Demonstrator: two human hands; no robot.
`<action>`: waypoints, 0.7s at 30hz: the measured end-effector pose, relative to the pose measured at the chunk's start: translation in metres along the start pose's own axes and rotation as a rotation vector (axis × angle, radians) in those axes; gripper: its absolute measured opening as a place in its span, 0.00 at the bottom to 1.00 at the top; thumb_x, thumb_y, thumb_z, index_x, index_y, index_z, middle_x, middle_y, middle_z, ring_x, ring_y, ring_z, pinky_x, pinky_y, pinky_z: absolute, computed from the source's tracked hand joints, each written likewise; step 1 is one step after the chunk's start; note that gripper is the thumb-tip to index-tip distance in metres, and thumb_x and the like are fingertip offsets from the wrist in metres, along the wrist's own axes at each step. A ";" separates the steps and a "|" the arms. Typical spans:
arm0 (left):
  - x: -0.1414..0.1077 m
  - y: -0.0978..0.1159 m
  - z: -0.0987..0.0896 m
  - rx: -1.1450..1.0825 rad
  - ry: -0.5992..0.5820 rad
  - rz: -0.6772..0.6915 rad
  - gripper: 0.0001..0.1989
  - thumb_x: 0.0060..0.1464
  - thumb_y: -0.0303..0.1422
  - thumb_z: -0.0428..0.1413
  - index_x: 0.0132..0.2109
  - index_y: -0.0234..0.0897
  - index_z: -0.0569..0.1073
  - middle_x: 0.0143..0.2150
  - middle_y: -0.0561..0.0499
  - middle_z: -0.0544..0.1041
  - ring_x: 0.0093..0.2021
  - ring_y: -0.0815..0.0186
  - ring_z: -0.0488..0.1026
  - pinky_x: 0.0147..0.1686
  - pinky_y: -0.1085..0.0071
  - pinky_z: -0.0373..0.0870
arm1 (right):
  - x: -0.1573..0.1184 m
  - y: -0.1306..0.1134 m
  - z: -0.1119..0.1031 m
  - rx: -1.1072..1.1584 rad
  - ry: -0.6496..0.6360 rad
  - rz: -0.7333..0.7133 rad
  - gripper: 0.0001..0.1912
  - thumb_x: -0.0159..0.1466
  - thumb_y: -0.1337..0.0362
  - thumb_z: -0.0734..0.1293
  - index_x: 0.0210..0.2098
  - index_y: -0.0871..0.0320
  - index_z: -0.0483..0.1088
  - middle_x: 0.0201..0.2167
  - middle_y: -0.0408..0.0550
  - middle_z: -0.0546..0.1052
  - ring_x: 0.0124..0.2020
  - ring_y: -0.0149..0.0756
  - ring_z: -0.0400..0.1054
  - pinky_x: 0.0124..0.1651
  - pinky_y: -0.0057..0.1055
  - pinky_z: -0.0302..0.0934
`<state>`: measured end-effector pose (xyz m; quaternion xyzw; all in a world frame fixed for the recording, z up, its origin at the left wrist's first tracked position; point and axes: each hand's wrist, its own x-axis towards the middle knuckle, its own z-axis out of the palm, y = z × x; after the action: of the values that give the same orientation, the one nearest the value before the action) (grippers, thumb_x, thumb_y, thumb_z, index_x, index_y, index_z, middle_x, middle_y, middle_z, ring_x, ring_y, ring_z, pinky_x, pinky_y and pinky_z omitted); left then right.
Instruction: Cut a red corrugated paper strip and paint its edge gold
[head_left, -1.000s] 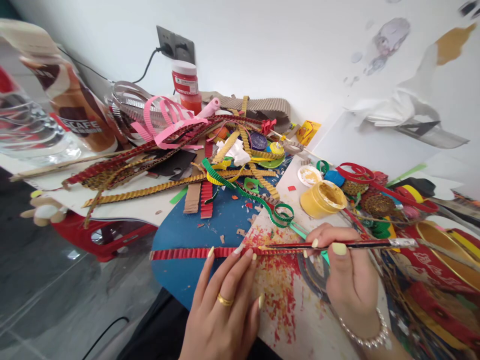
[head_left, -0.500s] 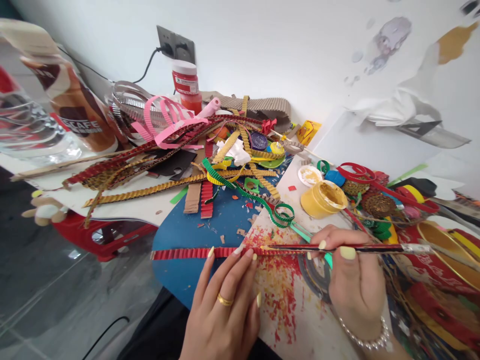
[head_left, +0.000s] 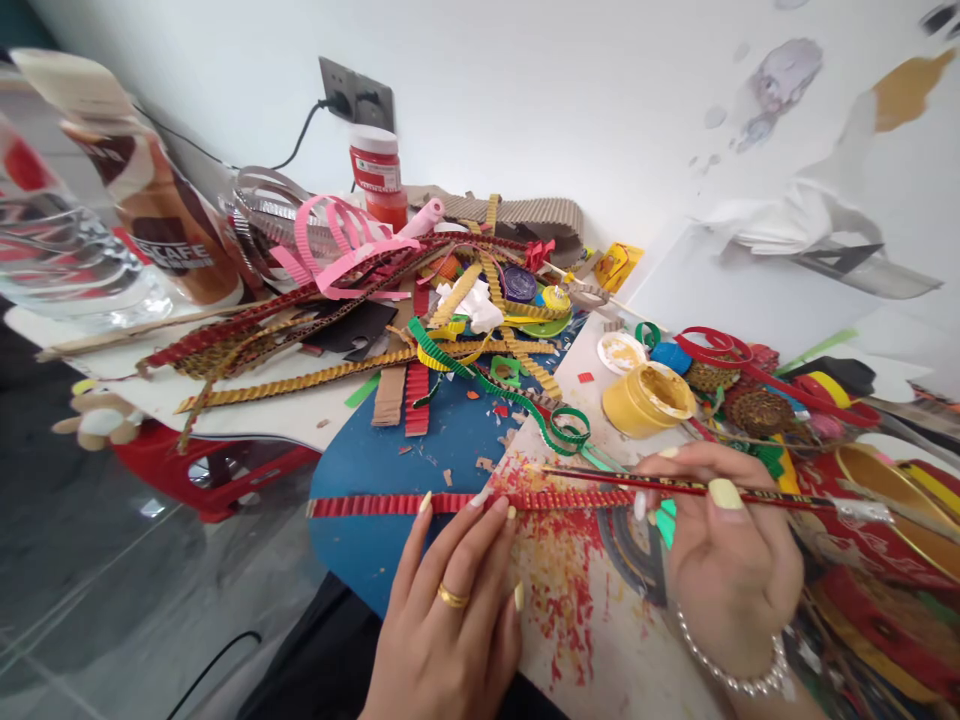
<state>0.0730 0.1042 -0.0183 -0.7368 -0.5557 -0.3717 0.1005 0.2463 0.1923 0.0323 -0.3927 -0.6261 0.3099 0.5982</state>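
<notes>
A red corrugated paper strip point(head_left: 349, 507) lies across the blue and white work surface, its right part flecked with yellow. My left hand point(head_left: 457, 590) rests on it, fingers stretched out with the tips pressing the strip. In my right hand point(head_left: 731, 540) is a paintbrush point(head_left: 637, 482) with a dark red handle, gripped between thumb and fingers. Its silver ferrule points right; the thin, yellow-tinged handle end points left, just above the strip. An open jar of yellow paint point(head_left: 649, 400) stands beyond my right hand, next to its lid point(head_left: 621, 352). Under that hand, a mint-green object point(head_left: 665, 522) is mostly hidden.
Corrugated strips, including a curled green one point(head_left: 568, 430) and a long yellow one point(head_left: 300, 385), pile up behind. A red paint jar point(head_left: 375, 165) stands near the wall. At left are bottles point(head_left: 176, 245); at right, a red can point(head_left: 862, 515) and craft scraps.
The brush's left end has risen from the strip to slightly above it. My right hand has shifted a little to the right and opened its angle; my left hand stays on the strip.
</notes>
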 end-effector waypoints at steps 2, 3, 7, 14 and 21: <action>0.001 0.001 0.000 -0.001 0.012 -0.003 0.15 0.59 0.25 0.51 0.51 0.27 0.74 0.52 0.45 0.77 0.57 0.63 0.67 0.67 0.62 0.46 | 0.002 -0.001 0.001 0.029 0.032 0.022 0.10 0.68 0.60 0.61 0.39 0.54 0.74 0.27 0.41 0.75 0.26 0.28 0.69 0.26 0.25 0.65; 0.001 0.001 0.000 -0.002 0.010 -0.002 0.14 0.59 0.25 0.51 0.51 0.27 0.74 0.52 0.45 0.77 0.57 0.63 0.67 0.67 0.63 0.46 | 0.003 -0.002 0.002 0.045 0.037 0.046 0.11 0.68 0.60 0.61 0.39 0.54 0.74 0.25 0.40 0.75 0.25 0.28 0.69 0.25 0.24 0.65; 0.000 0.002 0.000 0.009 0.028 -0.011 0.14 0.59 0.25 0.51 0.51 0.27 0.74 0.52 0.46 0.77 0.57 0.63 0.67 0.67 0.62 0.46 | 0.009 -0.003 0.004 0.135 0.063 0.160 0.11 0.67 0.58 0.64 0.34 0.55 0.75 0.21 0.41 0.77 0.21 0.27 0.68 0.21 0.22 0.63; 0.001 0.002 -0.001 0.005 0.035 -0.015 0.14 0.59 0.25 0.51 0.50 0.27 0.74 0.51 0.46 0.78 0.56 0.64 0.69 0.67 0.64 0.47 | 0.017 -0.002 0.003 0.254 0.100 0.250 0.10 0.62 0.57 0.68 0.32 0.57 0.75 0.22 0.43 0.78 0.19 0.27 0.68 0.19 0.22 0.62; 0.004 0.002 -0.001 0.005 0.039 -0.016 0.14 0.59 0.24 0.51 0.50 0.27 0.74 0.51 0.46 0.78 0.56 0.64 0.69 0.67 0.64 0.47 | 0.009 0.000 -0.001 0.103 -0.023 0.151 0.02 0.63 0.65 0.68 0.34 0.56 0.70 0.21 0.40 0.77 0.17 0.29 0.69 0.17 0.24 0.61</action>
<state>0.0751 0.1054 -0.0145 -0.7246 -0.5605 -0.3855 0.1102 0.2475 0.1997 0.0372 -0.4038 -0.5849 0.3904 0.5851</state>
